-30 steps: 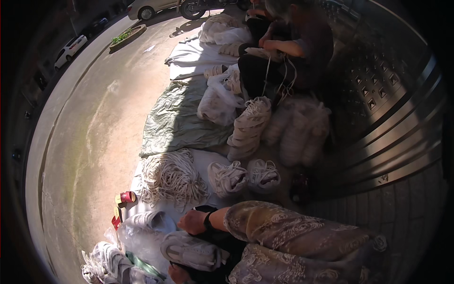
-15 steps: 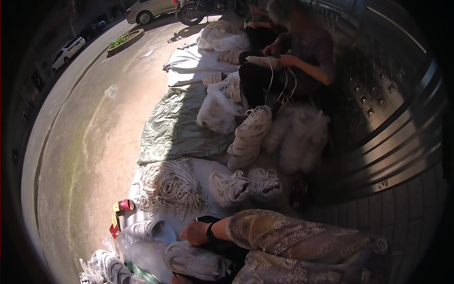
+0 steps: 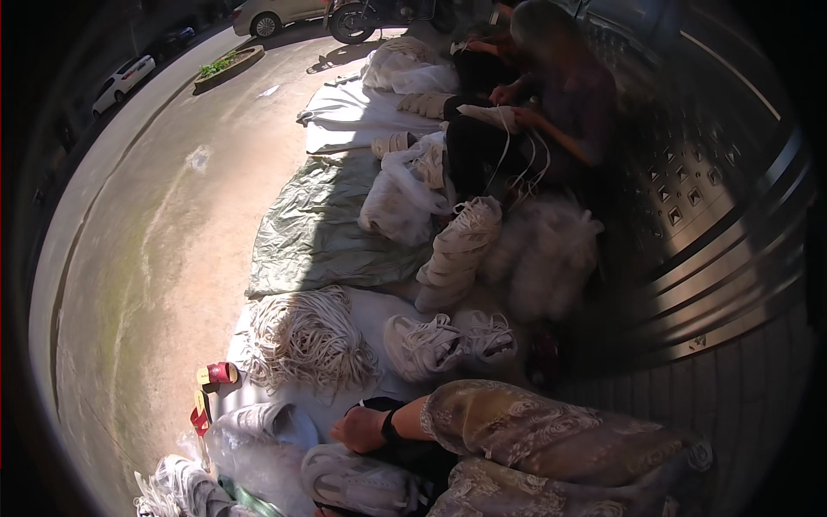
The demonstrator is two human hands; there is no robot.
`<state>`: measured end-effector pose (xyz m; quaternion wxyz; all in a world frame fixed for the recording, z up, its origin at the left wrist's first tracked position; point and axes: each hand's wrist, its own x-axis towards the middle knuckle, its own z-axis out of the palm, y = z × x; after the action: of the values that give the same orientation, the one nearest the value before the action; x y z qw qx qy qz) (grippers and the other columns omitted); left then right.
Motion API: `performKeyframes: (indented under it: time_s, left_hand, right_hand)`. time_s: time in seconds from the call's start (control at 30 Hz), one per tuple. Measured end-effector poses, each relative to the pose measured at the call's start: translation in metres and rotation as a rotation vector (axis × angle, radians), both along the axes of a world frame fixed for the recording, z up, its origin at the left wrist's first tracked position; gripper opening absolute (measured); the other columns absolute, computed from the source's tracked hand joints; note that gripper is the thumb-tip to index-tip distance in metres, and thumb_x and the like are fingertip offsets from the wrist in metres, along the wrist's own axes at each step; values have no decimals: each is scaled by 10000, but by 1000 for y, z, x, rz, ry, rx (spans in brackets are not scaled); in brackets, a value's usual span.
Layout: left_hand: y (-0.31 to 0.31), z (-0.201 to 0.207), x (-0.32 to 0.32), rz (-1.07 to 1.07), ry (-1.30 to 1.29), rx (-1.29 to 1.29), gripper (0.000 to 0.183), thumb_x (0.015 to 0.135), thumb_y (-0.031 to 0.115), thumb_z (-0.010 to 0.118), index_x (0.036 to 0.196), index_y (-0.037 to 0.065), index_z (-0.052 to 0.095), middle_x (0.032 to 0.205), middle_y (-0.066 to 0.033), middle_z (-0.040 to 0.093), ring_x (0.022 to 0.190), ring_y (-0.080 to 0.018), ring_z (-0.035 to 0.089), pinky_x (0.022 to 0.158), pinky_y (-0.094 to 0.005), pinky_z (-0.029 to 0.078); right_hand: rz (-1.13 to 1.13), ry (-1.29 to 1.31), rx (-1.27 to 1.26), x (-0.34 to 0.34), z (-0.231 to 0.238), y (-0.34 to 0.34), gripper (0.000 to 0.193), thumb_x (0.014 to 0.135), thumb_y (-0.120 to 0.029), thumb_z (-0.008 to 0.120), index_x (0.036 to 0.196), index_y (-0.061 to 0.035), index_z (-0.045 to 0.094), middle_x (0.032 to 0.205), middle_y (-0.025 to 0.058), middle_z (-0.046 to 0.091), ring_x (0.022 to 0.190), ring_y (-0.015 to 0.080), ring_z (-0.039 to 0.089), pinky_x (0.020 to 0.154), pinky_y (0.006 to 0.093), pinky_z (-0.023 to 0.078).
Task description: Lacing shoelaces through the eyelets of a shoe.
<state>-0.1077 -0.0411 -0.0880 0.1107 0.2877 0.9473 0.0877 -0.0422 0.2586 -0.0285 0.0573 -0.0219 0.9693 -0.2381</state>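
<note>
A white sneaker [image 3: 362, 484] lies across my dark-clothed lap at the lower edge. Just beyond it is my right hand [image 3: 360, 429], with a black band on its wrist and a patterned sleeve up the forearm. Its fingers are curled in; whatever is between them is hidden. Of my left hand [image 3: 324, 512], only a sliver shows below the shoe, cut off by the frame's edge. Close by, more white shoes [image 3: 185, 482] and a shoe in clear plastic [image 3: 258, 444] rest at the lower left. A tangled heap of white laces [image 3: 312, 340] sits farther off.
A pair of laced white sneakers [image 3: 422, 345] stands right of the laces. Beyond are stacked white shoes [image 3: 459, 254], plastic bags [image 3: 401, 202] and a green sheet [image 3: 323, 228]. A seated co-worker [image 3: 564, 95] handles a white shoe piece. Red sandals [image 3: 217, 373] lie at the left.
The view has shifted slightly. The co-worker's head and hands have moved a little to the right. My right hand stays beside the sneaker, and less of my left hand shows.
</note>
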Motion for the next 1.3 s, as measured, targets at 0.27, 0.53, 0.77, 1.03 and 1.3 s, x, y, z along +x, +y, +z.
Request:
performKeyframes:
  time_s: [0.27, 0.53, 0.77, 1.03, 1.3]
  left_hand:
    - [-4, 17, -3, 66, -41, -42, 342, 897, 255, 383, 964, -21, 575, 897, -234, 587, 804, -409, 544, 724, -446, 454]
    - [29, 62, 1, 174, -186, 29, 395, 894, 286, 372, 981, -44, 568, 960, -257, 584, 884, -414, 544, 785, -444, 441]
    - [40, 64, 2, 276, -267, 15, 427, 902, 327, 364, 1015, -26, 576, 994, -266, 581, 929, -437, 527, 818, -451, 423]
    - [23, 35, 10, 361, -91, 83, 313, 832, 255, 452, 928, -11, 585, 918, -223, 591, 862, -402, 552, 768, -466, 427]
    - [30, 38, 34, 381, 78, 574, 312, 813, 255, 569, 997, 3, 563, 973, -163, 601, 928, -330, 548, 843, -408, 404]
  right_hand:
    - [-32, 80, -124, -6, -6, -2, 162, 728, -176, 563, 805, -36, 532, 780, 103, 551, 715, 268, 600, 609, 355, 476]
    - [-39, 53, -54, -4, -3, 6, 186, 733, -189, 568, 834, -37, 531, 781, 101, 555, 721, 263, 605, 611, 356, 479]
    - [-2, -11, -27, -2, -6, 8, 200, 743, -186, 557, 855, -22, 533, 801, 125, 578, 753, 276, 612, 617, 358, 485]
    - [-56, 133, 29, 5, -4, -5, 126, 766, -141, 503, 815, -40, 559, 801, 124, 600, 789, 272, 617, 640, 370, 496]
    - [-162, 368, -473, 24, 6, -14, 94, 810, -93, 550, 848, -13, 582, 801, 120, 599, 776, 290, 599, 678, 341, 468]
